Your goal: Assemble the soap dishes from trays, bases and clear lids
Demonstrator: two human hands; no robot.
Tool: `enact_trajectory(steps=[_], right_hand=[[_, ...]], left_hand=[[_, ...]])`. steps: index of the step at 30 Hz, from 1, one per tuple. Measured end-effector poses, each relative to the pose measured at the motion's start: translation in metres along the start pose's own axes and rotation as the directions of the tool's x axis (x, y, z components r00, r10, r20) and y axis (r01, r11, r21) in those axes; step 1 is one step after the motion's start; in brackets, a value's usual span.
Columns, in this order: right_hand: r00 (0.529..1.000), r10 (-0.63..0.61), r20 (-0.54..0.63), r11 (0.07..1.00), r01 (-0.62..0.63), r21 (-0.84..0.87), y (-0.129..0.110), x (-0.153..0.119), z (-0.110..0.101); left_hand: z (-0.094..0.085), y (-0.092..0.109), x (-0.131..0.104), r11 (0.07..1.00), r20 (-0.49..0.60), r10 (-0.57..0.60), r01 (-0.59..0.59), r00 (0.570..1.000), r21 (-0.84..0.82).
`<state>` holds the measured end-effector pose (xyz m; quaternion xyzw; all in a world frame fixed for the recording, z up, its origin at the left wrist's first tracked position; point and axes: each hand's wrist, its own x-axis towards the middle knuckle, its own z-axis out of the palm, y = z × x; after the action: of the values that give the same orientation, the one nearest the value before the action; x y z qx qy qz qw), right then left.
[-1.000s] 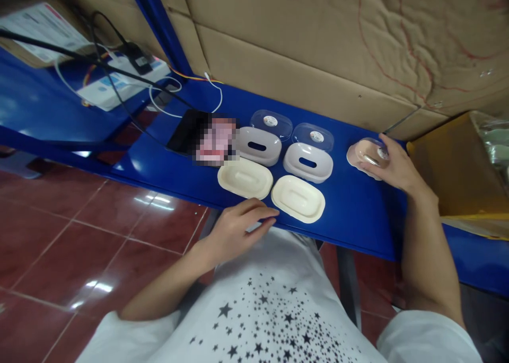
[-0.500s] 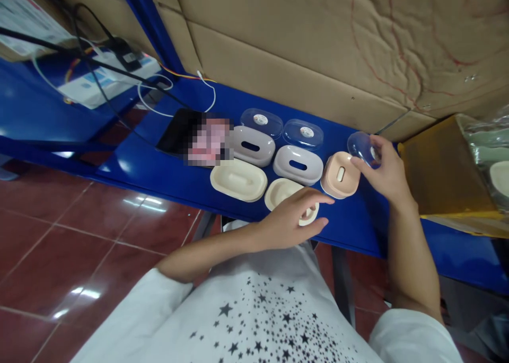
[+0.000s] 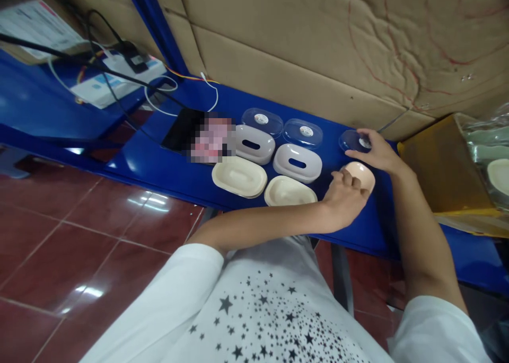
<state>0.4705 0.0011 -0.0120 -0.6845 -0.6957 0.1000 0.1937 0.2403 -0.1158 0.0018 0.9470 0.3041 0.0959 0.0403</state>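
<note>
My left hand [image 3: 345, 201] has its fingers closed around a peach soap dish [image 3: 362, 176], covering much of it. Beyond it, my right hand [image 3: 379, 153] grips the edge of a clear oval lid [image 3: 350, 140] with a small white sticker; the lid is low over the blue tabletop or on it, I cannot tell which. Left of my hands stand two pale grey-lilac soap dishes with slots, one near [image 3: 280, 167] and one farther left [image 3: 242, 153]. In front of them lie two cream oval trays [image 3: 238, 177], the right one [image 3: 286, 191] partly behind my left forearm.
Two clear lids [image 3: 252, 127] lie behind the grey dishes, against the cardboard wall [image 3: 278, 55]. A phone-like black object [image 3: 178, 132] with a blurred area lies left. An open cardboard box [image 3: 441, 167] holds wrapped pieces at right. Cables and a power strip [image 3: 107, 85] are far left.
My left hand has moved right from over the cream tray onto the peach dish, which has shifted right. My right hand has moved the clear lid slightly left and back.
</note>
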Motion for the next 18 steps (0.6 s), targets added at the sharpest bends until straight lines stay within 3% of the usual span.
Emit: enact_trajectory(steps=[3,5,7,9,10,12,14,15,18], right_hand=[[0.992,-0.064,0.108,0.996,0.070,-0.053,-0.012,0.008,0.008],[0.991,-0.090,0.099,0.995,0.093,-0.026,-0.023,0.001,0.008],[0.993,-0.099,0.070,0.994,0.096,0.050,-0.033,-0.016,-0.002],[0.983,-0.130,0.133,0.975,0.103,0.195,-0.040,-0.041,-0.022],[0.960,-0.168,0.224,0.950,0.098,0.295,-0.042,-0.055,-0.035],[0.867,-0.262,0.425,0.887,0.044,0.459,-0.044,-0.081,-0.060],[0.788,-0.321,0.525,0.849,-0.007,0.529,-0.048,-0.101,-0.077],[0.786,-0.316,0.532,0.859,-0.002,0.513,-0.050,-0.108,-0.080],[0.854,-0.285,0.435,0.907,0.094,0.409,-0.058,-0.114,-0.073]], left_hand=[[0.008,0.001,-0.009,0.984,-0.037,0.121,-0.125,0.992,-0.128],[0.009,-0.002,-0.014,0.965,-0.064,0.156,-0.166,0.986,-0.202],[0.004,-0.008,-0.018,0.939,-0.089,0.148,-0.169,0.985,-0.301],[-0.007,-0.018,-0.023,0.879,-0.105,0.130,-0.164,0.986,-0.448],[-0.014,-0.024,-0.026,0.826,-0.112,0.122,-0.163,0.986,-0.539],[-0.028,-0.041,-0.034,0.678,-0.162,0.100,-0.186,0.982,-0.711],[-0.038,-0.057,-0.041,0.522,-0.216,0.012,-0.191,0.976,-0.831],[-0.041,-0.065,-0.044,0.472,-0.238,-0.028,-0.197,0.971,-0.859],[-0.038,-0.078,-0.046,0.439,-0.290,-0.125,-0.209,0.949,-0.874]])
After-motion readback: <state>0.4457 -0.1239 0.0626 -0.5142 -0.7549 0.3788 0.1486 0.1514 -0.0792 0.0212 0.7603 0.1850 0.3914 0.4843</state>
